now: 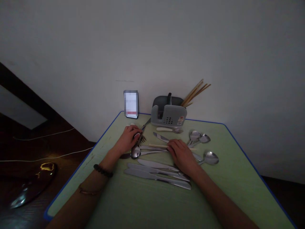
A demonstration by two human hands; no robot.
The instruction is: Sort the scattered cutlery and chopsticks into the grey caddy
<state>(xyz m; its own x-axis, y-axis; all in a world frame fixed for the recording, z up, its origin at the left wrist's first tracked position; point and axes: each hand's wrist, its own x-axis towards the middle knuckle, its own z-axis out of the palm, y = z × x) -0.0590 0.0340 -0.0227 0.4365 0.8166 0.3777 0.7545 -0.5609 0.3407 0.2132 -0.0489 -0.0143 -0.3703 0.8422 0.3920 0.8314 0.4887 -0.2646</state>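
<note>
Your left grip (130, 136) curls over metal forks (143, 139), and your right grip (181, 154) is palm-down beside a thin pale stick (157, 146); in this dimness I cannot tell whether either is closed on anything. Both sit low because the cutlery lies flat on the green desk (143, 206). Smooth, tapered knives (152, 176) lie nearly parallel, closer to you; shiny oval-bowled spoons (211, 157) are to the right. Slender chopsticks (196, 93) slant, propped by a perforated grey caddy (176, 112).

Pale green worktop (152, 206) edged in blue; grey holder (175, 115) patterned with dark dots; tan chopsticks (196, 92); silver knives (157, 178); white-handled fork (164, 129).
</note>
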